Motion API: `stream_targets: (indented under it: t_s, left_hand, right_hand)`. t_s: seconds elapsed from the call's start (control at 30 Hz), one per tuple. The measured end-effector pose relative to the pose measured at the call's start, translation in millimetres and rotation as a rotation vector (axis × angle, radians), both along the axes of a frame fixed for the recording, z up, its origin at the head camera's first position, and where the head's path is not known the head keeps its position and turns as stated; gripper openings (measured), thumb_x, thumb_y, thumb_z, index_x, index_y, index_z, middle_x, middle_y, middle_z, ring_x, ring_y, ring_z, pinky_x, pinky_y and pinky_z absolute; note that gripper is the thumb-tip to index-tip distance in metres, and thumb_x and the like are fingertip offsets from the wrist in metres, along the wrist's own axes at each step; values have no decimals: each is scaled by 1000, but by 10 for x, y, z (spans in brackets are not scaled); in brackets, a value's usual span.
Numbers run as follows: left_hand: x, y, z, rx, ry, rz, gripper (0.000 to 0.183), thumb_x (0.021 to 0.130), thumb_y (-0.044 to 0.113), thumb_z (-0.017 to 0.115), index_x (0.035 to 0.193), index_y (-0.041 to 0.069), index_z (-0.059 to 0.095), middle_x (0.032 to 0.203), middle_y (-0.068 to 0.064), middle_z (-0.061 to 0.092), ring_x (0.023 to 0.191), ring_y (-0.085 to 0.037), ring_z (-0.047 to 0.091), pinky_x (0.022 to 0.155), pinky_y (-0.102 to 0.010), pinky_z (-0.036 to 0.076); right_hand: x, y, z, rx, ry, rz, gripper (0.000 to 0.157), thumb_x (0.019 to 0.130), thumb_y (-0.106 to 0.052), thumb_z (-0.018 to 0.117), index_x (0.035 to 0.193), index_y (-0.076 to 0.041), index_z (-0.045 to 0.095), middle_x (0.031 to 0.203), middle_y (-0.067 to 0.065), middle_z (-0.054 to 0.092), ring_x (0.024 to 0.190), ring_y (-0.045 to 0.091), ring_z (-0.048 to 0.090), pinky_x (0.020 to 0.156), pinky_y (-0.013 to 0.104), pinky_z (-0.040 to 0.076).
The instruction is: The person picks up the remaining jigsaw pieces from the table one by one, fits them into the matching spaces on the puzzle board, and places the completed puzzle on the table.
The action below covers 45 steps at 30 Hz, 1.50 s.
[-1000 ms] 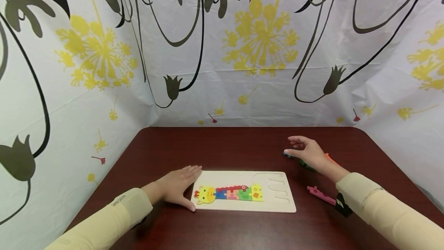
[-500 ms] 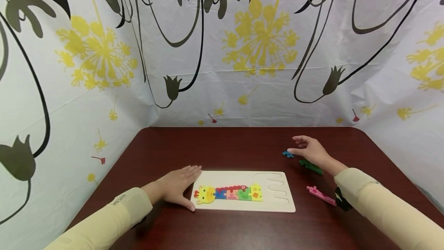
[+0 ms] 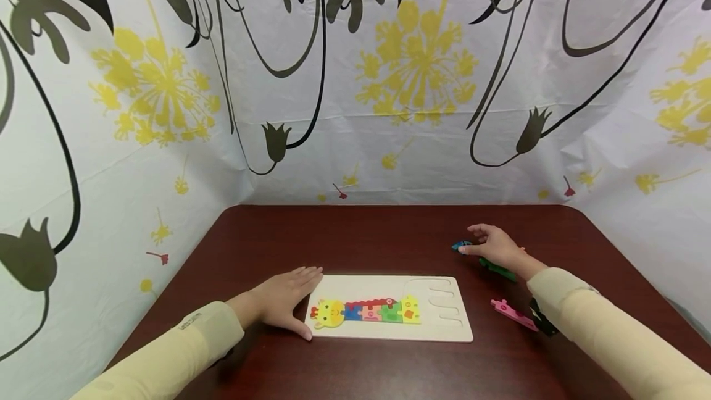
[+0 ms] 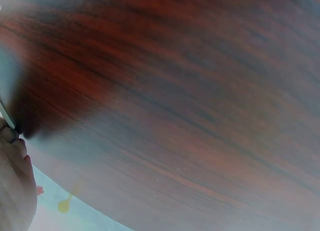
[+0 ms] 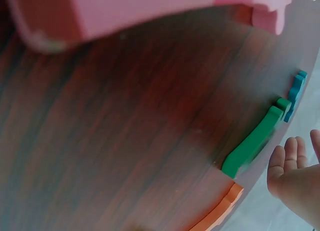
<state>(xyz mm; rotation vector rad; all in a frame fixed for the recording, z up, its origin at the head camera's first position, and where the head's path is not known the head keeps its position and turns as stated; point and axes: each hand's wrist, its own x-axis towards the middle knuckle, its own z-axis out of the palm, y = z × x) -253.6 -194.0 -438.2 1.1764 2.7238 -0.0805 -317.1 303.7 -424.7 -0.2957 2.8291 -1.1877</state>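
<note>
Well apart on the glossy, wood-grained table (image 3: 361, 236), the left hand (image 3: 284, 299) lies spread at the left edge of the flat, round-cornered giraffe puzzle board (image 3: 378, 283). Toward the table's far right corner, the right hand (image 3: 496, 247), loosely bent, hovers at a knobbed blue piece (image 5: 296, 95), contact unclear, beside a smooth, curved green piece (image 5: 254, 142).
</note>
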Motion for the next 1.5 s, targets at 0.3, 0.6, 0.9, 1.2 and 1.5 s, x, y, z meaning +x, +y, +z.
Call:
stream_targets:
  t_s: [0.3, 0.6, 0.9, 1.2, 1.5]
  left_hand:
    - [-11, 3, -12, 5, 3, 2, 120, 71, 89, 45, 156, 8, 18, 161, -7, 17, 146, -21, 15, 116, -39, 17]
    - [-22, -13, -7, -3, 20, -5, 121, 71, 90, 42, 156, 8, 18, 161, -7, 16, 146, -21, 14, 116, -39, 17]
    - [19, -19, -8, 15, 10, -8, 120, 71, 90, 43, 155, 6, 20, 160, -9, 19, 146, -23, 17, 116, -41, 19]
    - [33, -20, -41, 27, 8, -12, 120, 71, 90, 43, 155, 7, 20, 160, -9, 19, 146, -23, 18, 115, -41, 20]
    - [28, -11, -44, 25, 18, -10, 119, 71, 89, 44, 155, 7, 20, 160, -7, 19, 146, -24, 18, 115, -43, 22]
  right_hand:
    - [-48, 22, -39, 17, -33, 1, 74, 90, -33, 71, 141, 10, 38, 134, 34, 42, 119, 47, 43, 94, 57, 43]
    - [-81, 30, -55, 10, -50, 5, 69, 90, -30, 72, 138, 11, 42, 133, 34, 44, 119, 46, 44, 94, 56, 43]
    - [-95, 26, -100, 37, -46, 21, 59, 89, -22, 73, 133, 10, 49, 131, 33, 46, 117, 47, 45, 94, 56, 43]
    - [-81, 46, -186, 16, -51, 10, 58, 88, -21, 74, 132, 10, 51, 132, 33, 46, 116, 47, 45, 92, 56, 44]
    - [-86, 61, -206, 11, -63, -2, 54, 89, -17, 73, 131, 9, 52, 134, 34, 45, 119, 48, 42, 95, 58, 42]
